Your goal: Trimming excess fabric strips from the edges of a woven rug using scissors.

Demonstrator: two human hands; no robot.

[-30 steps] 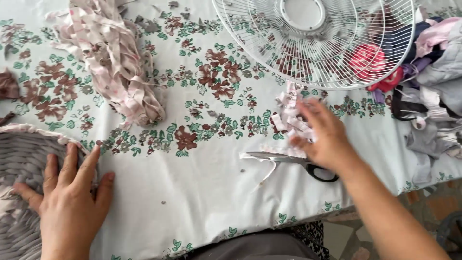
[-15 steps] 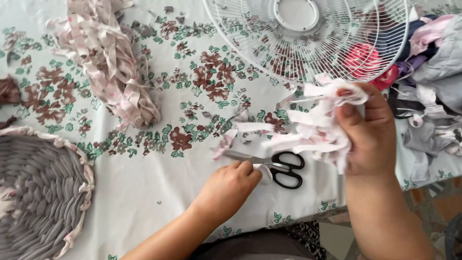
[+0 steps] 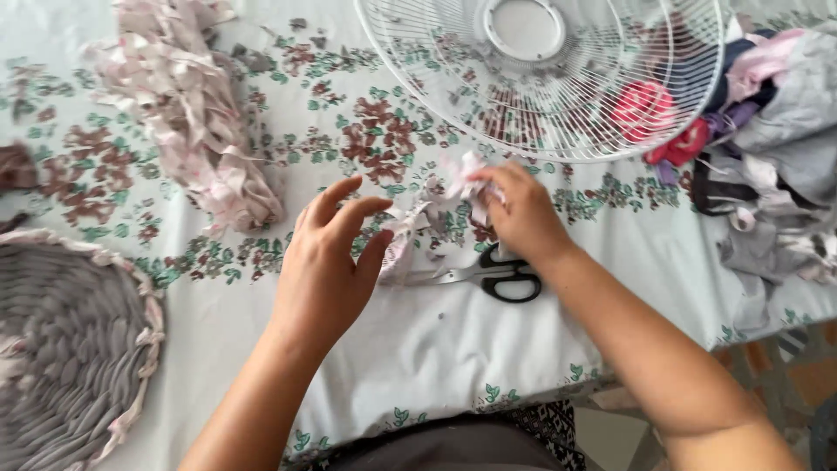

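My left hand (image 3: 327,262) is nearest me, palm down and fingers spread a little, thumb apart, holding nothing; its fingertips reach toward the fabric strip (image 3: 410,228), though I cannot tell if they touch it. My right hand (image 3: 523,214) is just beyond, fingers pinched shut on the upper end of that strip. The strip is a thin, crumpled band of pale pink and white cloth; it bunches in a small tuft above my right fingers and trails down to the left between my two hands, lying on the tablecloth (image 3: 436,349). Just under my right hand lie the scissors (image 3: 488,275), black handles toward the right, blades pointing left and closed, close beside the strip's lower end. The cloth covers the table and is white with a band of dark red flowers and green leaves; it hangs over the near edge. At the left edge sits a round rug (image 3: 61,340) woven from grey strips with a pale border. Farther off on the left is a pile of strips (image 3: 187,113) in the same pink and white. At the top a white fan grille (image 3: 558,105) lies on the cloth, and to the right is a heap of rags (image 3: 776,131) in grey, pink and red. Tiled floor (image 3: 785,375) shows at lower right.
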